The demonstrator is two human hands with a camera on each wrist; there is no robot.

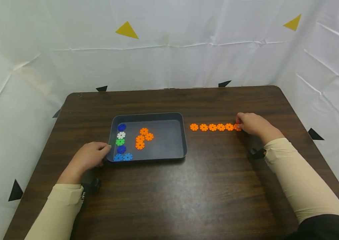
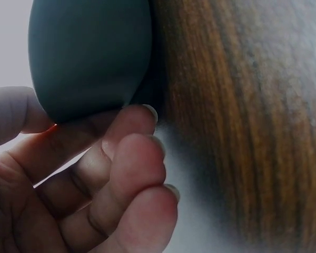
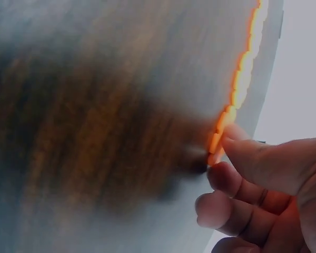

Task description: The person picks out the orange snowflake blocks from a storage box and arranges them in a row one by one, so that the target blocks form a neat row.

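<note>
A dark grey tray (image 1: 175, 116) lies left of centre on the brown table. My left hand (image 1: 97, 155) grips its front-left corner, thumb on the rim. The left wrist view shows that tray corner (image 2: 89, 52) held between thumb and curled fingers (image 2: 131, 158). Inside the tray a column of blue, white and green discs (image 1: 121, 141) runs along the left wall, beside a cluster of orange discs (image 1: 143, 137). To the tray's right, a row of orange discs (image 1: 212, 127) lies on the table. My right hand (image 1: 248, 124) pinches the row's rightmost orange disc (image 1: 237, 127), seen under the thumb (image 3: 253, 158) as the end disc (image 3: 217, 143).
The table (image 1: 211, 186) is dark wood grain with rounded far corners. White sheeting with yellow and black triangles (image 1: 126, 30) closes in the back and both sides. Bare wood stretches along the near half in front of the tray and the row.
</note>
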